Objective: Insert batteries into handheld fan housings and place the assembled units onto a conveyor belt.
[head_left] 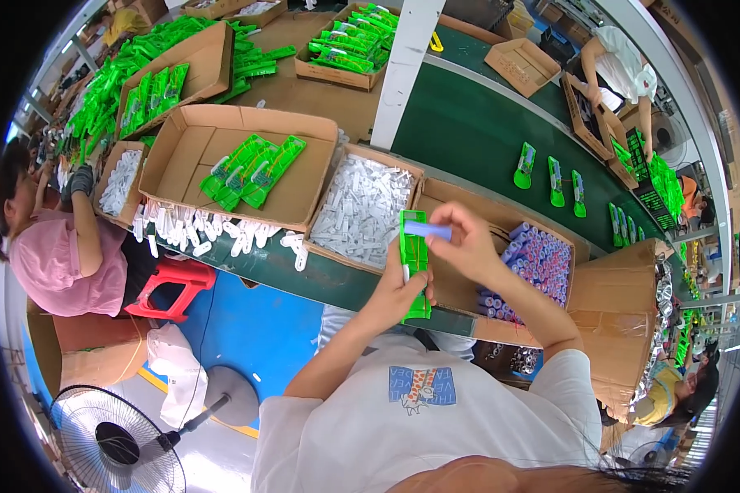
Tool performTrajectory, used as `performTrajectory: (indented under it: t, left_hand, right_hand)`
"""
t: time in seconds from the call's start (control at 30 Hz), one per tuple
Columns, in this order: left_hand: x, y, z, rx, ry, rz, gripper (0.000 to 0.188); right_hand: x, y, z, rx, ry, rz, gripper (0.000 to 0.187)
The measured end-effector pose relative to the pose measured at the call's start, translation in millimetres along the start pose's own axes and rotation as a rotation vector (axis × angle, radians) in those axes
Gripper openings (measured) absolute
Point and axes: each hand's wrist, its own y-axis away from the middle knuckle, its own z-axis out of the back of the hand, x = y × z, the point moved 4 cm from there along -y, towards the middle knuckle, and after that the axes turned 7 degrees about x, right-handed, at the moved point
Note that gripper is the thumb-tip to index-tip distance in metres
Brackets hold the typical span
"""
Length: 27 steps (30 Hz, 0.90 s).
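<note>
My left hand [395,297] is wrapped round a long green plastic casing [417,306], held upright over the bench edge. Thin wires show inside the casing. Between the fingers of my right hand [471,251] is a purple-blue cylindrical battery [424,229], lying across the upper part of the casing. Whether it touches the casing's inside I cannot tell. Right of my hands, many similar batteries [541,267] fill part of an open cardboard box [456,292]. To the left, another box is heaped with small whitish plastic pieces [362,209].
A cardboard tray [173,156] holds several wired green casings [263,174]; white clips [242,232] lie below it. Beyond a white post [404,74], casings rest on a green conveyor [460,115]. A co-worker [70,255] sits left near a red stool [171,289] and fan [117,444].
</note>
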Motion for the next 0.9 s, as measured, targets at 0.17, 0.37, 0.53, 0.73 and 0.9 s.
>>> performTrajectory:
  t: [0.17,0.37,0.53,0.73,0.9]
  left_hand:
    - [4.3,2.3,0.4,-0.065,-0.084,-0.089,0.070]
    - [-2.3,5.5,0.2,-0.050,-0.288,-0.076,0.070]
    - [-16.4,25.4,23.8,-0.133,0.098,-0.127,0.062]
    - [-32.7,56.5,63.6,-0.447,0.380,-0.302,0.045]
    - [-30.6,58.3,55.0,-0.546,0.194,-0.238,0.041]
  right_hand:
    - [12.9,8.9,-7.5,0.097,0.049,-0.153,0.020]
    - [3.9,5.0,-15.4,0.255,-0.141,-0.475,0.025]
    - [4.2,-37.5,-46.4,0.493,-0.089,-0.345,0.025]
    - [-22.1,-92.3,-75.3,0.684,0.666,0.298,0.021]
    - [-0.4,-79.1,-65.6,0.539,0.724,0.383,0.012]
